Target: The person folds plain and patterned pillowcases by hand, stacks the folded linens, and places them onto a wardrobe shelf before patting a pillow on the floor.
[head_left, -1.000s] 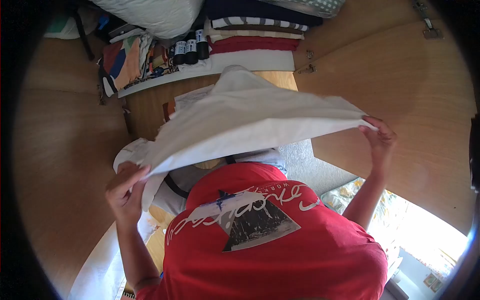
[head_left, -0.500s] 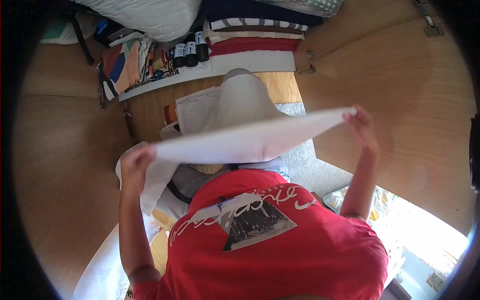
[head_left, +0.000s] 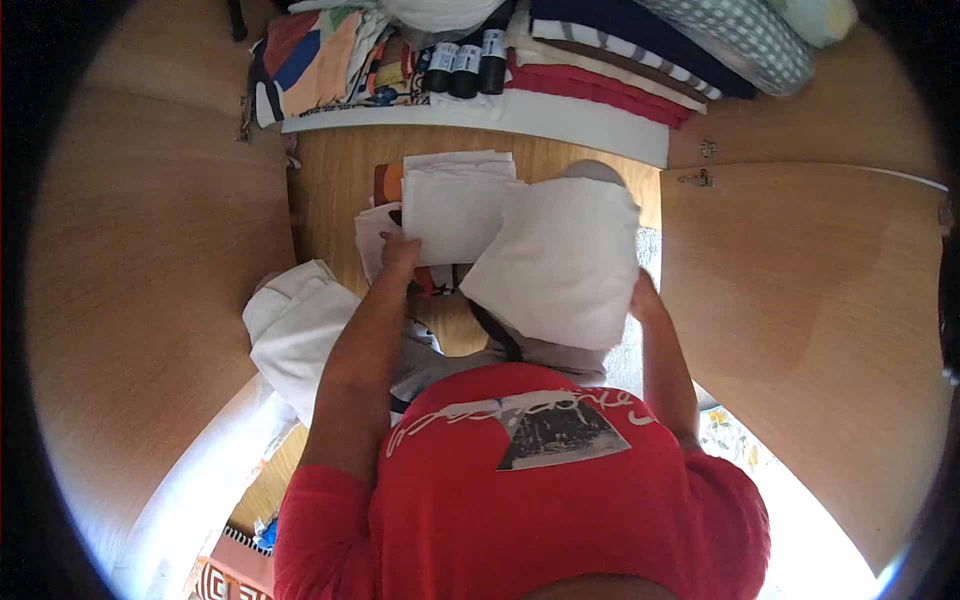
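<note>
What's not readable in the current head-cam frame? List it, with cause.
All head view:
- Right hand: fingers partly hidden by the large white cloth draped over the leg.
- Left hand: too small to tell whether it grips the flat stack of folded white fabric.
- Orange-brown cloth: mostly covered by that stack.
- Black cylinders with white labels: print too small.
- Grey-and-white checked bundle: cut off by the top edge.

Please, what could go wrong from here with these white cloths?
The cloth over the right knee could slide off if the knee moves. The left hand, at the edge of the white stack, might push its layers out of line.
</note>
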